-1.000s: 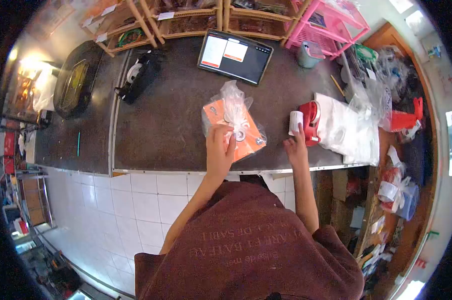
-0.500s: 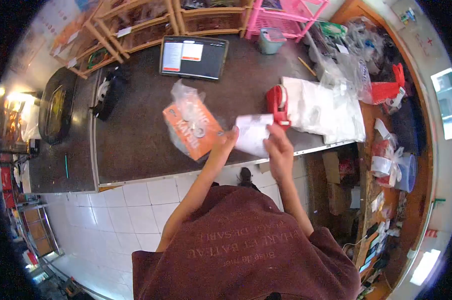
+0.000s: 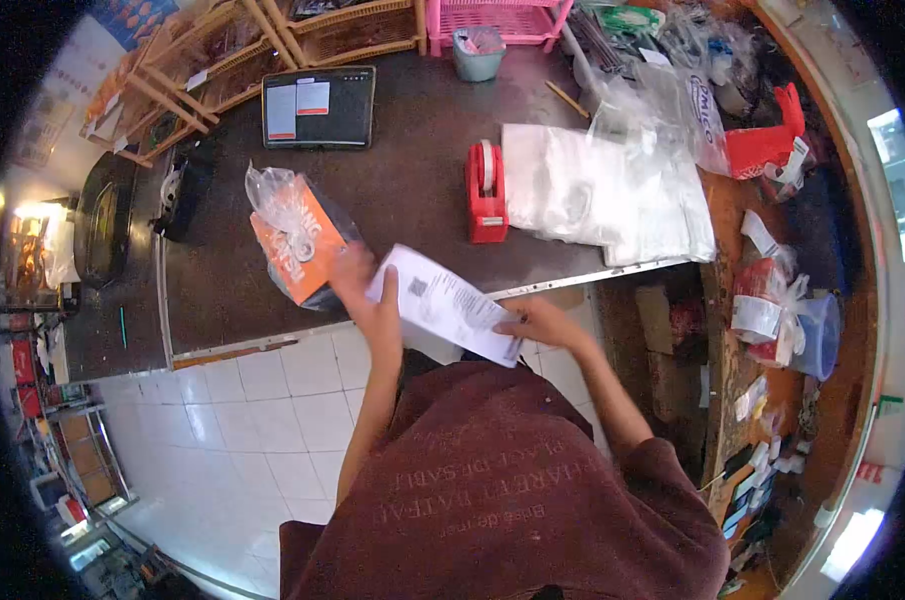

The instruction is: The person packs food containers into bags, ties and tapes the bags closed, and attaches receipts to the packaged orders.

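Note:
A white printed slip of paper [image 3: 443,305] with a dark square code is stretched between my hands, tilted, over the counter's front edge. My left hand [image 3: 368,295] holds its left end, thumb on the printed face; the other fingers are blurred beside the orange package. My right hand [image 3: 545,325] pinches the lower right end. The orange package [image 3: 298,245], wrapped in clear plastic knotted on top, lies on the dark counter just left of my left hand. A red tape dispenser [image 3: 488,195] stands on the counter beyond the slip.
White plastic bags [image 3: 593,190] lie right of the dispenser. A tablet [image 3: 318,108], a grey-blue cup [image 3: 478,55] and a pencil [image 3: 568,98] are farther back. Wooden racks [image 3: 358,35] and a pink rack [image 3: 498,22] line the back. Clear plastic bags [image 3: 663,110] fill the right corner.
The slip has come closer to my body and spread wider, its printed face now showing more. My hands have moved farther apart. The camera view has shifted, so the counter items appear farther left.

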The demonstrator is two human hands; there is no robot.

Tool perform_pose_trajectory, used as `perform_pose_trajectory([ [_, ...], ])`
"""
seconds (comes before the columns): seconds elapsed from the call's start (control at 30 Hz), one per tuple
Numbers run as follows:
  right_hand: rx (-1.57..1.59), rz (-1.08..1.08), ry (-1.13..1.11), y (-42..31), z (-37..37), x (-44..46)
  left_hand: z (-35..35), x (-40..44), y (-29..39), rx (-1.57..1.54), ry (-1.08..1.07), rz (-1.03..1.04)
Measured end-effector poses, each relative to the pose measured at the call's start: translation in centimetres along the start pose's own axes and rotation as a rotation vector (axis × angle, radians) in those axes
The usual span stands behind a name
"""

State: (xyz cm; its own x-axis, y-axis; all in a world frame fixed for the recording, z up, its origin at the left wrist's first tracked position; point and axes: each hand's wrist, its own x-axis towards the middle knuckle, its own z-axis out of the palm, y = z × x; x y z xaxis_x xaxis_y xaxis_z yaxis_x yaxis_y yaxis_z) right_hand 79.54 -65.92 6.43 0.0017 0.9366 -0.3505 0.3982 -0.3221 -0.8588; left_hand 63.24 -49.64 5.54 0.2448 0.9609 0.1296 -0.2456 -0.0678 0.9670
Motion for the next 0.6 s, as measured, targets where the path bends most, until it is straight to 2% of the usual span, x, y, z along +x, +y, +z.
perform_pose_trajectory([
  [0.03,-0.186,-0.037,-0.090,0.3,-1.4,0.2,0.0,0.3,1.6,0.532,0.001,0.324],
  [0.1,-0.335,-0.074,-0.198,-0.3,-3.0,1.0,2.1,0.3,5.7,0.773,-0.592,0.547],
  [0.13,-0.430,-0.072,-0.236,-3.2,-4.0,1.4,3.3,-1.2,4.7,0.560,-0.762,0.250],
  [0.2,-0.546,-0.144,-0.243,-4.5,-6.0,2.4,4.1,-2.2,2.3,0.502,-0.989,-0.135],
  [0.27,-0.573,-0.278,-0.180,-3.7,-8.1,3.4,4.2,-1.5,0.7,0.846,-1.141,-0.329],
  [0.4,-0.392,-0.409,-0.186,-2.8,-9.6,5.0,3.4,-2.4,-2.5,0.542,-0.976,-0.324],
  [0.5,-0.181,-0.275,0.267,0.5,-8.9,7.9,4.2,-1.1,-6.5,0.379,-0.846,-0.271],
  [0.57,-0.279,-0.053,0.668,3.2,-8.9,10.2,4.3,-0.2,-8.1,0.316,-0.679,-0.293],
  [0.6,-0.322,0.068,0.866,4.4,-8.7,11.0,4.3,0.1,-6.9,0.223,-0.657,-0.429],
])
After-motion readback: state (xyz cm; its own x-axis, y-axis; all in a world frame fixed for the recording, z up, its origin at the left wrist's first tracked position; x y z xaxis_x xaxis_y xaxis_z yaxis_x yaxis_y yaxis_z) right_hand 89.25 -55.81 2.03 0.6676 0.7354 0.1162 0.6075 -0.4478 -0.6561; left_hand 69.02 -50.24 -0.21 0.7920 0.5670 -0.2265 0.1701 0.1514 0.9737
